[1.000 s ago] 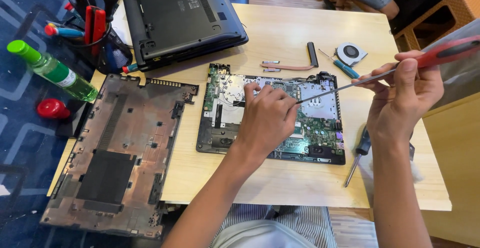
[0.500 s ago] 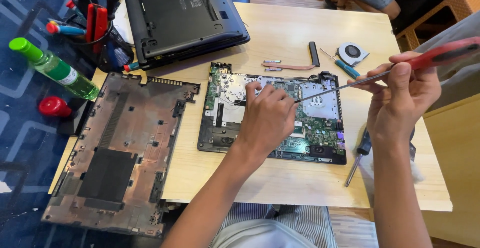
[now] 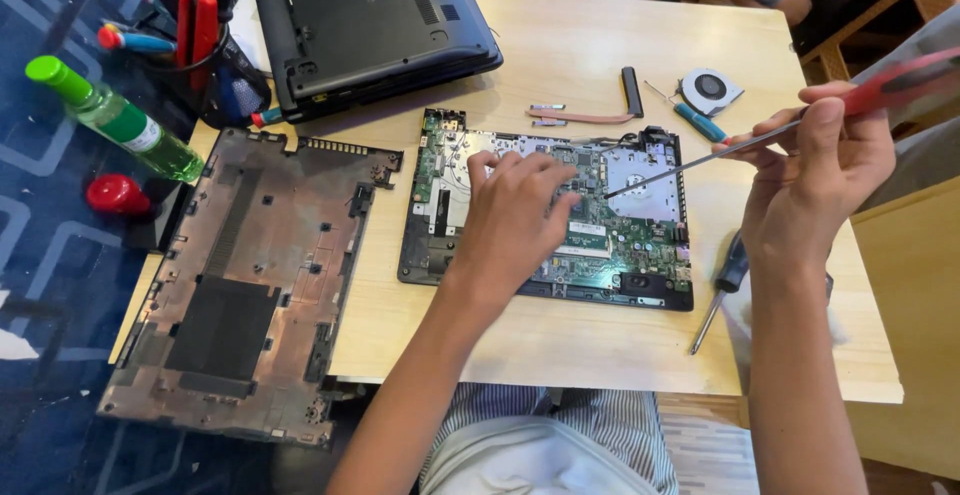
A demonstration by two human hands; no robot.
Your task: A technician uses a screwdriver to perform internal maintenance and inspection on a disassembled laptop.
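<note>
A laptop mainboard in its lower frame [image 3: 630,245] lies on the wooden table [image 3: 580,55]. My left hand [image 3: 515,220] rests flat on the board's middle, fingers pressing down near a chip. My right hand [image 3: 825,170] is raised at the right and grips a red-handled screwdriver [image 3: 905,80]. Its long shaft slants down to the left, with the tip just above the board beside my left fingertips.
A detached laptop bottom cover [image 3: 250,275] overhangs the table's left edge. A closed black laptop [image 3: 370,20] lies at the back. A copper heat pipe [image 3: 585,115], a small fan [image 3: 710,88], a blue tool [image 3: 697,121] and a second screwdriver [image 3: 722,290] lie around. A green bottle [image 3: 115,115] stands at left.
Almost nothing has moved. My left hand stays on the board and my right hand keeps the screwdriver angled at it; the view has shifted slightly.
</note>
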